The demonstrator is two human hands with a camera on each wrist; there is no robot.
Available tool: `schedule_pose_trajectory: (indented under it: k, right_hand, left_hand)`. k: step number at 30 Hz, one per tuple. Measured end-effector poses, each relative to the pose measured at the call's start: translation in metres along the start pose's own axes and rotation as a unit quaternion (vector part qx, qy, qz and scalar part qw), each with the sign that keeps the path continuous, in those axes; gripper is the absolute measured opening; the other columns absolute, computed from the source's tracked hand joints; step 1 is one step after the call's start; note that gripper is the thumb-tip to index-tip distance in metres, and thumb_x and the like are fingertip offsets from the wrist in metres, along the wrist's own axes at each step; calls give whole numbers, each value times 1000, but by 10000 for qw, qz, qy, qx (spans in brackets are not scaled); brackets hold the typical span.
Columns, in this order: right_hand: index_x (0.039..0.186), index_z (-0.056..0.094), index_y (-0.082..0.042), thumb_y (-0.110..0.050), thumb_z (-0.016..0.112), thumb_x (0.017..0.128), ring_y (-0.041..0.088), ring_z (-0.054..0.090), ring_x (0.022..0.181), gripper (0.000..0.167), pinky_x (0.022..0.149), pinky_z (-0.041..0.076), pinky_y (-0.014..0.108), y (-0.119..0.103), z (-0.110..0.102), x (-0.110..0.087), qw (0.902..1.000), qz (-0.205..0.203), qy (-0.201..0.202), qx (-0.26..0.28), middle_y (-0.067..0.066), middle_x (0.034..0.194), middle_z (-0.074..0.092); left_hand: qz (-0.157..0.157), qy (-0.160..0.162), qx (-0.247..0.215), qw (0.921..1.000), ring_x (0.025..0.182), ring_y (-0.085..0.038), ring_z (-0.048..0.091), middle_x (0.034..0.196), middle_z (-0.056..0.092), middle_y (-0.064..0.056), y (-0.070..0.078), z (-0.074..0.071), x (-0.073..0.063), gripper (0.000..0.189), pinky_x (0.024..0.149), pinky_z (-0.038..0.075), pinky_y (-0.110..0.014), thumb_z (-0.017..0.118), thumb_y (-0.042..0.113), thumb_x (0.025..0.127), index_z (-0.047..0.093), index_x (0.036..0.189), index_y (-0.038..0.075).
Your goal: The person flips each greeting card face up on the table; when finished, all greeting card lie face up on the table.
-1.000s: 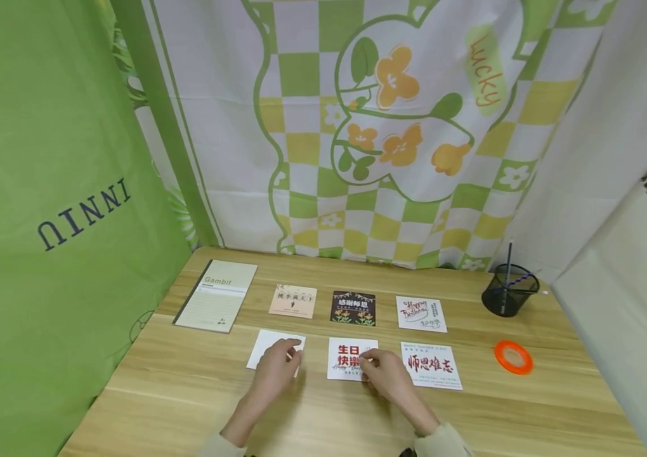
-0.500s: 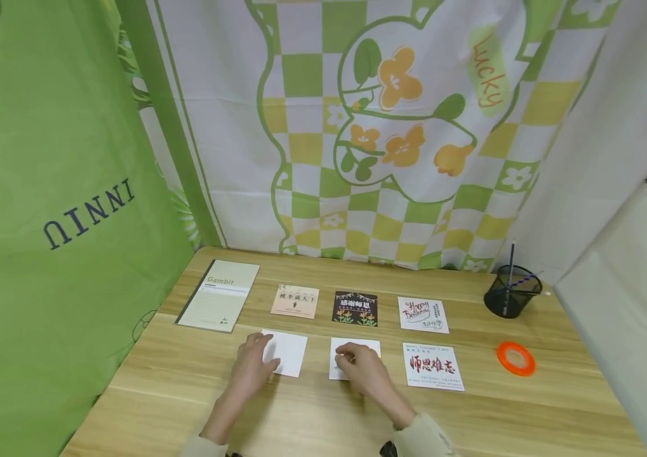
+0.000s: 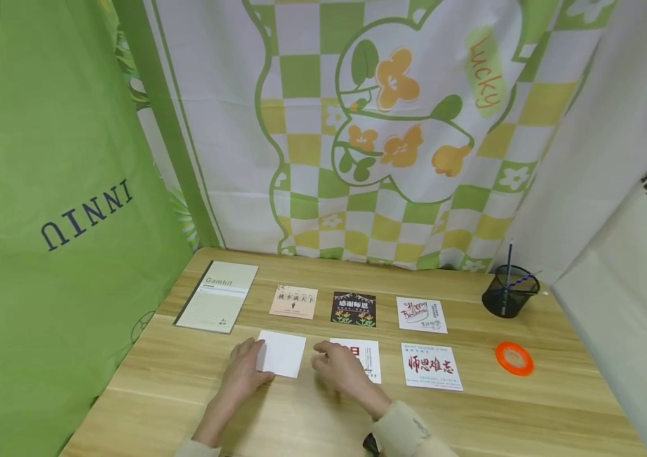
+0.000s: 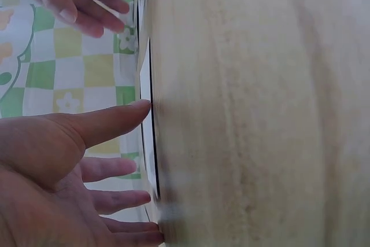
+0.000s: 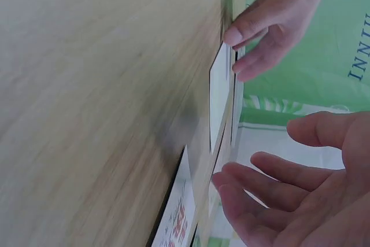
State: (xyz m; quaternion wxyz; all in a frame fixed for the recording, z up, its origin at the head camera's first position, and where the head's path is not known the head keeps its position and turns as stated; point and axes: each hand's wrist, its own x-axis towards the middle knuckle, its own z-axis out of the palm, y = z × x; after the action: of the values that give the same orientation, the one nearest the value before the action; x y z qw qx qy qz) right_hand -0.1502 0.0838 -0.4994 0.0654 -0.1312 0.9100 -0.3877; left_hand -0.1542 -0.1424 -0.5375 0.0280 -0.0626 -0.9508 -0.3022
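A blank white card [image 3: 286,353] lies flat at the front left of the rows of cards. My left hand [image 3: 241,368] touches its left edge, fingers and thumb extended, as the left wrist view also shows. To the right, my right hand [image 3: 342,370] hovers over the left part of a white card with red lettering [image 3: 372,362], covering some of the print. In the right wrist view the right hand [image 5: 289,183] holds nothing; its fingers are loosely bent and apart from the table. That view also shows the left hand [image 5: 280,21] at the blank card's far end.
Behind lie a pink card [image 3: 294,302], a black flowered card [image 3: 354,309] and a Happy Birthday card [image 3: 422,315]. Another red-lettered card [image 3: 432,366] is at the right. A notebook [image 3: 217,297], an orange tape roll [image 3: 514,358] and a black mesh pen cup [image 3: 507,293] flank them.
My left hand has moved from on top of the blank card to its left edge. My right hand has shifted left across the red-lettered card, toward the blank one.
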Motion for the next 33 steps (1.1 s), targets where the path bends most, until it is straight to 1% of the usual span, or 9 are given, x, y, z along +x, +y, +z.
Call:
schedule_pose_trajectory:
  k: [4,6,8,10,13,15,22,27,33]
  right_hand:
    - [125,58,4,-15,60,90,16,54,47,41,58,53,35,-4,10,4,9997,40,-212,-67,10,70,64]
    - [126,57,4,-15,62,89,10,47,42,43,61,53,34,-6,14,6,9996,27,-255,-154,11,75,67]
    - [125,58,3,-17,63,87,14,57,51,43,69,56,38,-7,18,7,9992,-69,-217,-341,13,85,70]
    - [123,60,2,-18,64,86,22,65,72,43,78,55,44,-9,20,9,9983,-192,-143,-536,17,104,69]
    - [122,62,1,-20,65,85,37,62,102,43,87,50,51,-12,21,10,9967,-273,-111,-754,18,117,66]
    - [123,61,2,-20,66,85,40,58,108,44,90,48,55,-14,22,12,9965,-234,-166,-785,18,120,64]
    - [126,59,3,-24,65,87,40,51,116,48,91,43,59,-19,24,16,9947,-54,-292,-985,17,124,61]
    - [119,62,0,-25,65,87,39,54,110,42,84,46,55,-18,28,19,9921,-127,-212,-1234,14,113,64]
    - [121,62,-2,-27,65,86,37,55,107,43,83,47,54,-17,28,21,9908,-141,-187,-1333,13,112,65]
  left_hand:
    - [-25,-28,88,10000,123,-59,35,132,45,-36,-3,2,0,73,98,35,-67,86,9,64,52,126,-10]
    - [-69,-56,120,9999,123,-59,35,133,45,-35,-4,3,0,74,99,34,-67,86,10,64,52,127,-10]
    - [-97,-79,156,9998,123,-59,35,133,46,-35,-5,3,0,74,99,34,-67,86,11,65,52,127,-10]
    - [-125,-112,170,9997,124,-59,35,134,46,-34,-5,3,0,74,99,34,-67,86,11,66,52,128,-10]
    - [-94,-155,160,9997,124,-60,33,135,45,-33,-4,1,1,73,99,32,-69,85,11,66,52,129,-9]
    - [-66,-202,140,9997,125,-61,32,137,45,-32,-4,0,2,74,99,30,-70,85,11,67,51,130,-8]
    - [214,-324,201,9990,126,-61,31,138,45,-31,-8,-1,4,74,102,27,-69,85,15,68,51,130,-9]
    - [395,-309,184,9986,126,-59,33,136,47,-32,-9,-2,7,72,105,25,-67,85,14,68,53,128,-9]
    - [374,-284,213,9987,125,-61,33,135,48,-31,-7,-2,7,69,102,27,-69,85,14,68,54,127,-9]
